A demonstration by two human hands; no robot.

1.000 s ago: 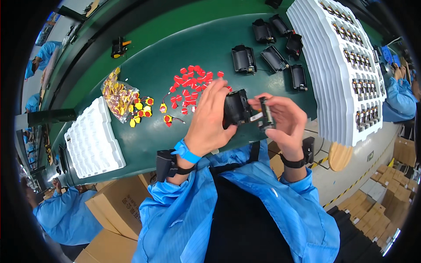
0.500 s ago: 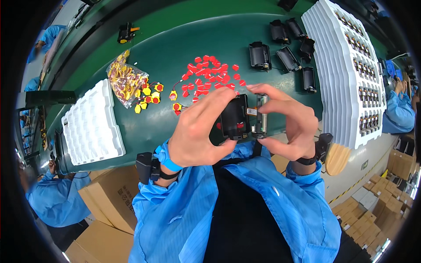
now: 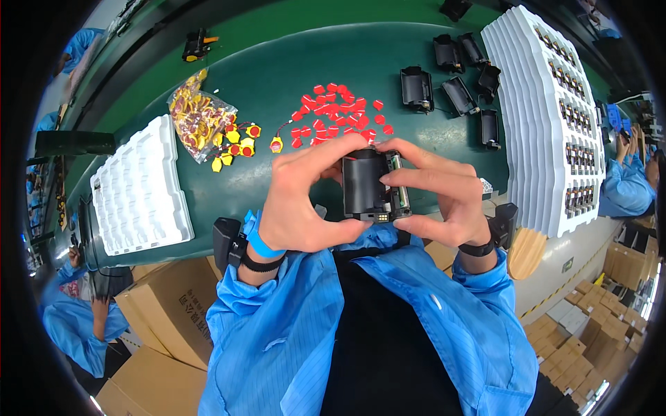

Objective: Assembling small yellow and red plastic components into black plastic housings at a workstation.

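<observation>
Over the near edge of the green table, my left hand grips a black plastic housing by its left side, thumb at the bottom and fingers at the top. My right hand pinches a narrow part with a green circuit board, which sits against the housing's right side. One right finger presses where the two meet. Small gold contacts show at the housing's lower edge. Just beyond my hands lie many loose red pieces and one yellow-and-red part with a wire.
A bag of yellow-and-red parts lies left, beside a white moulded tray. Several black housings stand at the back right, next to stacked white trays loaded with small parts. Cardboard boxes stand below left. Co-workers in blue sit on both sides.
The circuit-board part has moved left against the housing, closing the gap where a flat ribbon showed. My right index finger now lies across the join.
</observation>
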